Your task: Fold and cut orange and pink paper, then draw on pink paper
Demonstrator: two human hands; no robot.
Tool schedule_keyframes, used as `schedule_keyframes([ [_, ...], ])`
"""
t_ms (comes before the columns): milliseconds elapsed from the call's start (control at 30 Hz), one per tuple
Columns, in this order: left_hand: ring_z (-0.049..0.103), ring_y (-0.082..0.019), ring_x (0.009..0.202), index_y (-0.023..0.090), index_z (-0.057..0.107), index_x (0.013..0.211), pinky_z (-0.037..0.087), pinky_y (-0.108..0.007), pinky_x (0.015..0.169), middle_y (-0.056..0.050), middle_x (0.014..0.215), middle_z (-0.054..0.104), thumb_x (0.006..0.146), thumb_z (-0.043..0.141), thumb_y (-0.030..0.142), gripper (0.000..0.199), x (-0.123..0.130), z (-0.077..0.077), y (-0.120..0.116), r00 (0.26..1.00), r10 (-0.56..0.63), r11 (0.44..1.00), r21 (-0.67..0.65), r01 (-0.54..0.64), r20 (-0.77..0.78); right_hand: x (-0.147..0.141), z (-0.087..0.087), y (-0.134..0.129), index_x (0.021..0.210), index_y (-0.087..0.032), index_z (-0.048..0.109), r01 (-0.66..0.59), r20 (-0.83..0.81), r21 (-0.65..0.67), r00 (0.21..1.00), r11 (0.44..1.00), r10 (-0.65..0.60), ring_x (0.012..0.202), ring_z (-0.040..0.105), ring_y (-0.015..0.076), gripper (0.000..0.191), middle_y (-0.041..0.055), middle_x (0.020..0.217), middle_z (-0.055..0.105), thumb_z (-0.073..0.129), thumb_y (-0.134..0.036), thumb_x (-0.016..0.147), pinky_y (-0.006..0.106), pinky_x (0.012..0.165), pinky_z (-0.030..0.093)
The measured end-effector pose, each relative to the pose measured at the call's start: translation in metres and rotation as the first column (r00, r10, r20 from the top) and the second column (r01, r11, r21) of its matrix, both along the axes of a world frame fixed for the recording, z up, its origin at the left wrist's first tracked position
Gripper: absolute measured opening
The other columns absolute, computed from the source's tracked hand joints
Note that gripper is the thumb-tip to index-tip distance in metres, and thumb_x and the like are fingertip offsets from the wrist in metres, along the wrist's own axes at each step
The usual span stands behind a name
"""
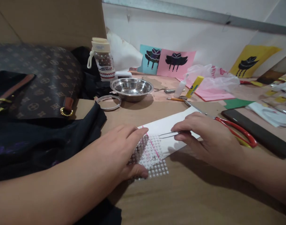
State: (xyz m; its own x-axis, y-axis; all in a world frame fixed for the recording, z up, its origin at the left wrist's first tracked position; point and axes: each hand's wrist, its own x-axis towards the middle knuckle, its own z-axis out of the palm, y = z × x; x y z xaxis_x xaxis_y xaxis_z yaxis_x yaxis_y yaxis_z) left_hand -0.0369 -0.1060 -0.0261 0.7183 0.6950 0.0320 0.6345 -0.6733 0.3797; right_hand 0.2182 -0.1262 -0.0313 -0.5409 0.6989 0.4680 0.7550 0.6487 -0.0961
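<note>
A clear sheet of stick-on pearls [154,156] lies partly over a white paper [167,126] on the table. My left hand [126,147] grips the sheet at its left side, thumb along the near edge and fingers across the far edge. Between the thumb and fingers of my right hand [203,137] is a pair of tweezers [167,135], pointing left. Its tips are at the upper right edge of the pearls; whether a pearl sits between them is too small to tell. A pink line shows through the sheet.
Red-handled scissors [238,128] and a dark phone-like slab [257,132] lie right of my right hand. Behind stand a metal bowl [132,89], a glue stick [194,87], a white bottle [180,88] and a tumbler [102,61]. A brown bag [44,84] and dark cloth [86,131] occupy the left.
</note>
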Motion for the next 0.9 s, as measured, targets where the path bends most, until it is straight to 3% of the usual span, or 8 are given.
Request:
schedule_keyframes([
  [233,0.061,-0.031,0.111,0.026,0.061,0.128,0.05,-0.042,0.095,-0.011,0.122,0.065,0.075,0.08,0.039,0.058,0.002,-0.001,0.003,1.0,0.014,1.0,-0.025,-0.013,0.005,0.001,-0.003,0.0,0.095,-0.016,0.064,-0.022,-0.024,-0.026,0.999,0.999,0.022,0.074,0.056,0.0202,0.012,0.0047,0.078,0.066,0.054,-0.021,0.095,0.031,0.066,0.043],
  [400,0.06,-0.035,0.118,0.023,0.056,0.137,0.05,-0.046,0.099,-0.015,0.134,0.062,0.071,0.08,0.04,0.072,-0.002,-0.002,-0.002,0.999,0.032,0.999,-0.015,-0.032,-0.039,-0.003,0.006,-0.002,0.092,-0.016,0.064,-0.008,-0.029,-0.044,1.0,0.999,0.006,0.07,0.058,0.0194,0.014,0.0046,0.076,0.067,0.051,-0.019,0.096,0.03,0.064,0.044],
  [500,0.055,-0.04,0.126,0.022,0.049,0.145,0.049,-0.049,0.102,-0.016,0.145,0.055,0.064,0.082,0.038,0.089,-0.013,-0.026,-0.005,0.999,-0.002,0.999,0.04,0.003,-0.04,-0.006,0.011,-0.007,0.089,-0.016,0.063,0.039,-0.041,-0.111,0.998,0.993,-0.044,0.07,0.059,0.0183,0.017,0.0048,0.077,0.067,0.047,-0.016,0.095,0.029,0.063,0.047],
  [600,0.055,-0.037,0.126,0.027,0.045,0.147,0.047,-0.047,0.105,-0.011,0.145,0.056,0.063,0.075,0.029,0.09,-0.019,-0.054,0.0,0.997,0.043,0.985,0.161,-0.054,0.068,-0.007,0.009,-0.01,0.09,-0.017,0.062,0.058,-0.033,-0.211,0.997,0.976,-0.066,0.072,0.061,0.0179,0.016,0.0053,0.081,0.068,0.047,-0.016,0.094,0.029,0.065,0.048],
  [667,0.058,-0.038,0.122,0.026,0.045,0.148,0.051,-0.047,0.1,-0.012,0.142,0.058,0.058,0.073,0.027,0.094,-0.019,-0.061,0.004,0.993,-0.02,0.983,0.181,-0.001,0.117,-0.007,0.007,-0.011,0.096,-0.017,0.061,0.058,-0.03,-0.274,0.997,0.96,-0.068,0.078,0.062,0.0187,0.014,0.0065,0.088,0.069,0.047,-0.017,0.095,0.031,0.07,0.05],
  [833,0.058,-0.038,0.124,0.019,0.055,0.141,0.051,-0.05,0.101,-0.015,0.14,0.06,0.061,0.069,0.022,0.081,-0.01,-0.032,0.007,0.999,0.013,0.999,0.031,-0.012,-0.034,-0.009,0.003,-0.007,0.103,-0.016,0.058,0.111,-0.023,-0.384,0.991,0.916,-0.13,0.09,0.062,0.0201,0.015,0.01,0.103,0.067,0.045,-0.018,0.096,0.034,0.08,0.05],
  [900,0.059,-0.04,0.123,0.017,0.058,0.138,0.051,-0.052,0.101,-0.017,0.138,0.061,0.062,0.073,0.025,0.077,-0.008,-0.024,0.006,0.999,0.026,0.999,0.041,-0.024,-0.038,-0.009,0.002,-0.005,0.105,-0.016,0.059,0.172,0.01,-0.412,0.983,0.895,-0.185,0.089,0.064,0.0206,0.017,0.0105,0.105,0.069,0.044,-0.02,0.098,0.034,0.078,0.05],
])
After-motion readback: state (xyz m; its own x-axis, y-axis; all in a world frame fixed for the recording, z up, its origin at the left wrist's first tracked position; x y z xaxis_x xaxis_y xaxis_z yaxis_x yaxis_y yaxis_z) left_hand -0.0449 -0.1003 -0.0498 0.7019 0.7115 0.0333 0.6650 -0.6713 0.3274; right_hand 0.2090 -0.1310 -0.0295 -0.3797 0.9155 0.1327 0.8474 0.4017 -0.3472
